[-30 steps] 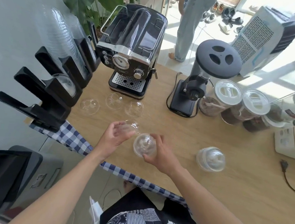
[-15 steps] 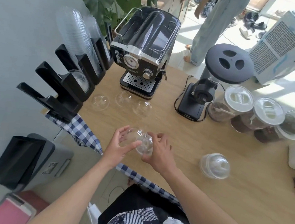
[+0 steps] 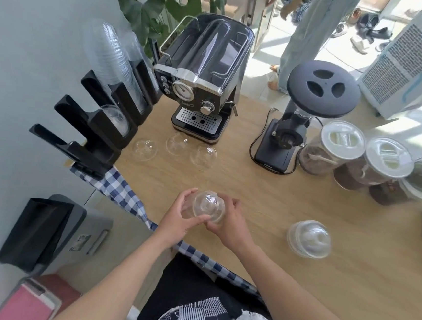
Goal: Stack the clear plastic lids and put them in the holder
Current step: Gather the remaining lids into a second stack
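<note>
Both hands hold a small stack of clear dome lids (image 3: pixel 207 206) above the table's near edge. My left hand (image 3: pixel 177 218) curls round its left side, my right hand (image 3: pixel 230 224) grips its right side. Three single dome lids lie loose further back: one (image 3: pixel 144 149) on the left, one (image 3: pixel 177 143) in the middle, one (image 3: pixel 203 156) on the right. Another stack of lids (image 3: pixel 309 238) rests on the table to my right. The black slotted holder (image 3: pixel 100 127) stands at the left edge, with a lid in one slot and tall lid stacks (image 3: pixel 111 56) behind.
An espresso machine (image 3: pixel 201 82) stands behind the loose lids, a black grinder (image 3: pixel 298 116) and several lidded jars (image 3: pixel 338 150) to the right. A checked cloth (image 3: pixel 123 193) hangs over the wooden table's (image 3: pixel 296 282) near-left edge. A person (image 3: pixel 307 35) stands beyond the table.
My hands have brought the two lids together into one stack and now hold it between them. The view has shifted slightly; the loose lids have not moved.
</note>
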The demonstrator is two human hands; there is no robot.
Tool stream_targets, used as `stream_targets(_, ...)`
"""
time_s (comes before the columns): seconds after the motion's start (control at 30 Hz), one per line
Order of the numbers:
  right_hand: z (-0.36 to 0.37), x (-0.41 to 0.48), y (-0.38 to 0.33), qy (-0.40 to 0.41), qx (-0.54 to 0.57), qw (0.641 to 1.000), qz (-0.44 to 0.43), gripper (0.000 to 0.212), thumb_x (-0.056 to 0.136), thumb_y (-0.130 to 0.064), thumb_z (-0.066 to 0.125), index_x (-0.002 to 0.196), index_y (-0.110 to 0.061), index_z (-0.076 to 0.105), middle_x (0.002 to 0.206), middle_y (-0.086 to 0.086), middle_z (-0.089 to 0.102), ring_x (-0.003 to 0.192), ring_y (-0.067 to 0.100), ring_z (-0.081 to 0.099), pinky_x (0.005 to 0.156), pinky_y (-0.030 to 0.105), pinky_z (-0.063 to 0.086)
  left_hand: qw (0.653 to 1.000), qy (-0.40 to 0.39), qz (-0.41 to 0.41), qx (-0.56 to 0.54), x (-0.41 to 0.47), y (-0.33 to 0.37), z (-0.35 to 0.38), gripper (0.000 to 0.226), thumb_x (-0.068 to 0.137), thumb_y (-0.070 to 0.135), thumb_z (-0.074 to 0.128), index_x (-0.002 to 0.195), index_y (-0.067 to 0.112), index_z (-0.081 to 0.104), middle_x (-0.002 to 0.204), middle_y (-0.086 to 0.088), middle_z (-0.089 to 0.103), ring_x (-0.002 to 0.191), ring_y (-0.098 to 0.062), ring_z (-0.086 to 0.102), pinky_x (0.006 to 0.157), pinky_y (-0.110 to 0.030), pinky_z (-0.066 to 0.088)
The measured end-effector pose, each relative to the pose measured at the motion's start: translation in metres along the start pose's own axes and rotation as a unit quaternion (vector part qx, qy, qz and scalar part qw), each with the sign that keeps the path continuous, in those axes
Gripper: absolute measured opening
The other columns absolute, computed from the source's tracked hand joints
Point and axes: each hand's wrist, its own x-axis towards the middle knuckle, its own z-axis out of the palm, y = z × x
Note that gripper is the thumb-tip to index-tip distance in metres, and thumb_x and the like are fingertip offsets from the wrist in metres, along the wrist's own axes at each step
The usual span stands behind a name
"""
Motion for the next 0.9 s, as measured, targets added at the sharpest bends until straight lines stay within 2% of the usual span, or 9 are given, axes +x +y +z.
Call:
stream_targets(0.13, 0.002, 0.006, -0.008, -0.011, 0.003, 1.000, 0.020, 0.098, 0.086, -0.050, 0.092, 0.166, -0.035, 0.037, 0.154, 0.003, 0.042, 0.115, 0.019, 0.069, 0.104, 0.036, 0.061, 0.998, -0.017, 0.005, 0.067, 0.015, 0.002, -0.012, 0.093, 0.083, 0.044, 0.097, 0.158, 0.058, 0.044, 0.140, 0.042, 0.048, 0.145, -0.001, 0.045, 0.122, -0.037, 0.038)
stream_targets(0.23, 0.009, 0.011, -0.018, -0.014, 0.011, 0.999, 0.032, 0.094, 0.089, -0.043, 0.091, 0.166, -0.030, 0.037, 0.155, 0.002, 0.042, 0.117, 0.017, 0.070, 0.105, 0.037, 0.062, 0.993, -0.029, 0.017, 0.109, 0.025, 0.002, -0.027, 0.094, 0.086, 0.039, 0.095, 0.163, 0.053, 0.043, 0.152, 0.035, 0.047, 0.146, -0.001, 0.043, 0.124, -0.036, 0.038)
stream_targets(0.3, 0.015, 0.015, -0.026, -0.017, 0.030, 0.999, 0.040, 0.089, 0.092, -0.040, 0.089, 0.164, -0.030, 0.038, 0.154, 0.001, 0.043, 0.119, 0.016, 0.069, 0.106, 0.040, 0.062, 0.991, -0.034, 0.029, 0.122, 0.033, 0.000, -0.041, 0.095, 0.087, 0.041, 0.095, 0.164, 0.053, 0.041, 0.164, 0.029, 0.044, 0.152, -0.002, 0.041, 0.128, -0.038, 0.037)
stream_targets(0.37, 0.021, 0.021, -0.036, -0.023, 0.055, 0.997, 0.048, 0.081, 0.095, -0.037, 0.084, 0.164, -0.031, 0.040, 0.154, -0.001, 0.044, 0.118, 0.014, 0.069, 0.103, 0.039, 0.063, 0.990, -0.036, 0.039, 0.131, 0.041, -0.002, -0.055, 0.095, 0.086, 0.042, 0.095, 0.164, 0.053, 0.041, 0.168, 0.028, 0.042, 0.155, -0.002, 0.041, 0.129, -0.039, 0.037)
stream_targets(0.5, 0.027, 0.033, -0.058, -0.010, 0.085, 0.994, 0.073, 0.069, 0.103, -0.047, 0.072, 0.164, -0.032, 0.044, 0.152, -0.008, 0.043, 0.118, 0.010, 0.069, 0.098, 0.028, 0.058, 0.985, -0.035, 0.056, 0.159, 0.055, -0.003, -0.078, 0.095, 0.087, 0.045, 0.094, 0.165, 0.050, 0.041, 0.168, 0.027, 0.043, 0.154, -0.001, 0.040, 0.128, -0.037, 0.038)
stream_targets(0.63, 0.031, 0.047, -0.077, 0.014, 0.092, 0.991, 0.098, 0.056, 0.109, -0.046, 0.060, 0.161, -0.030, 0.049, 0.152, -0.002, 0.049, 0.122, 0.012, 0.067, 0.110, 0.040, 0.056, 0.983, -0.041, 0.071, 0.166, 0.068, 0.003, -0.095, 0.096, 0.085, 0.046, 0.094, 0.167, 0.046, 0.042, 0.160, 0.027, 0.047, 0.150, 0.000, 0.044, 0.121, -0.028, 0.038)
stream_targets(0.77, 0.034, 0.058, -0.091, 0.029, 0.111, 0.987, 0.114, 0.051, 0.111, -0.048, 0.057, 0.155, -0.022, 0.056, 0.150, -0.007, 0.056, 0.131, 0.012, 0.061, 0.108, 0.035, 0.052, 0.979, -0.067, 0.083, 0.171, 0.081, 0.007, -0.111, 0.101, 0.086, 0.045, 0.094, 0.170, 0.045, 0.037, 0.158, 0.025, 0.045, 0.149, 0.001, 0.043, 0.125, -0.030, 0.039)
stream_targets(0.83, 0.036, 0.063, -0.093, 0.053, 0.118, 0.984, 0.124, 0.051, 0.111, -0.049, 0.056, 0.153, -0.019, 0.058, 0.152, -0.003, 0.059, 0.131, 0.012, 0.060, 0.104, 0.032, 0.052, 0.980, -0.089, 0.075, 0.162, 0.084, 0.008, -0.120, 0.112, 0.082, 0.054, 0.096, 0.171, 0.048, 0.030, 0.163, 0.023, 0.041, 0.151, 0.000, 0.041, 0.127, -0.034, 0.039)
stream_targets(0.9, 0.035, 0.068, -0.097, 0.082, 0.128, 0.978, 0.141, 0.050, 0.114, -0.044, 0.054, 0.155, -0.016, 0.056, 0.153, 0.001, 0.058, 0.128, 0.011, 0.057, 0.097, 0.027, 0.048, 0.978, -0.099, 0.069, 0.167, 0.085, 0.013, -0.131, 0.122, 0.073, 0.071, 0.094, 0.172, 0.050, 0.025, 0.169, 0.023, 0.037, 0.152, -0.001, 0.039, 0.125, -0.038, 0.040)
